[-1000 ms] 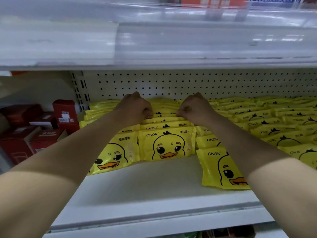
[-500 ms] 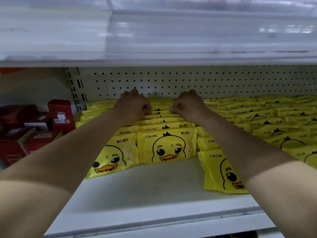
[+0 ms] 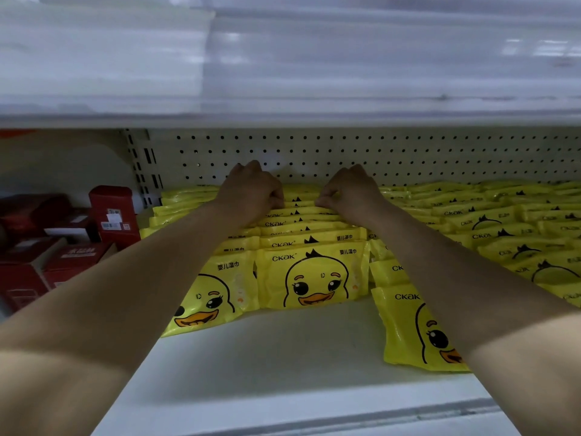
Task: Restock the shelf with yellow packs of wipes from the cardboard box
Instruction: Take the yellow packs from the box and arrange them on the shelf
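Yellow packs of wipes with a duck face fill the white shelf [image 3: 283, 366] in leaning rows. The middle row [image 3: 309, 275] runs back to the pegboard wall. My left hand [image 3: 251, 193] and my right hand [image 3: 350, 191] reach deep into the shelf, fingers curled over the top edges of the rear packs [image 3: 298, 204] of that middle row, one hand at each end. A front pack [image 3: 207, 297] leans at the left and another [image 3: 415, 328] lies flat at the right. The cardboard box is out of view.
Red boxes [image 3: 113, 212] are stacked on the left part of the shelf, past a slotted upright [image 3: 143, 165]. More yellow packs [image 3: 518, 228] cover the right side. The upper shelf's front edge [image 3: 283, 114] hangs low above my hands. Bare shelf lies in front.
Both hands have moved slightly deeper toward the pegboard along the middle row and closer together. The view has shifted a little lower and nearer.
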{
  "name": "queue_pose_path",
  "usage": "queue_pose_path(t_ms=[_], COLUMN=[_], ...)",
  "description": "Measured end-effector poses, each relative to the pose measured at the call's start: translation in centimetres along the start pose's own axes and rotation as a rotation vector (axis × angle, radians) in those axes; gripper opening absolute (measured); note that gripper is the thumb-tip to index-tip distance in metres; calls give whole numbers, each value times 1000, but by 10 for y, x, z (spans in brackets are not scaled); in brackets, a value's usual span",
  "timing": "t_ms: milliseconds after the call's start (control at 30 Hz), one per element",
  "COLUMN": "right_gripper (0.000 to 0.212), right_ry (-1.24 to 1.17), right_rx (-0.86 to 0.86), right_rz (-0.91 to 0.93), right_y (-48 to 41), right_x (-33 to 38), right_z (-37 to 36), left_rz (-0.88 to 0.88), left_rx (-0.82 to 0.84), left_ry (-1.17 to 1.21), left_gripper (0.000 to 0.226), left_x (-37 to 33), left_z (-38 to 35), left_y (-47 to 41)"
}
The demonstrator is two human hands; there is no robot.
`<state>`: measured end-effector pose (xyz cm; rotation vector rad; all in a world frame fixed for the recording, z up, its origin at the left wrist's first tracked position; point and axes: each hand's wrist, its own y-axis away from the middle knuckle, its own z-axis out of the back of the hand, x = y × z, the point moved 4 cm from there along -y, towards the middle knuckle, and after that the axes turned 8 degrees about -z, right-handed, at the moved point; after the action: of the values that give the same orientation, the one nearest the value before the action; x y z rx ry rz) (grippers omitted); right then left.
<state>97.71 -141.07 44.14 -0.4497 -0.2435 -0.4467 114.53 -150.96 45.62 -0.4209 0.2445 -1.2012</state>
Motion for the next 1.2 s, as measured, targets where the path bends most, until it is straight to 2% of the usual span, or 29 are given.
queue_pose_path(t_ms=[100,233,433,567,733,900,1200], right_gripper=[22,18,19,19,20,17,15], right_ry=[-65,-164,-46,54,-141,5,94], right_rx=[15,-79,-33,1,-69,-22,-19], right_rz=[-13,-49,-52,-48,-55,-87,-96], right_y=[-3,-1,-6,-9,-10,-21,-26], right_x=[-3,-8,1,6,3,10,16], right_z=[-1,8,5,2,7,-1,-4], left_rz=[40,114,103,127,128,131,218], left_rx=[60,-91,-10,69,-46,-9,93], left_ry=[50,162,68,45,108,17,-40], left_gripper=[20,19,10,13,17,16,21], left_x=[4,17,15,16,19,10,7], left_z=[0,5,-2,-5,0,2,-3], left_y=[-2,0,-6,-9,-10,-15,-19])
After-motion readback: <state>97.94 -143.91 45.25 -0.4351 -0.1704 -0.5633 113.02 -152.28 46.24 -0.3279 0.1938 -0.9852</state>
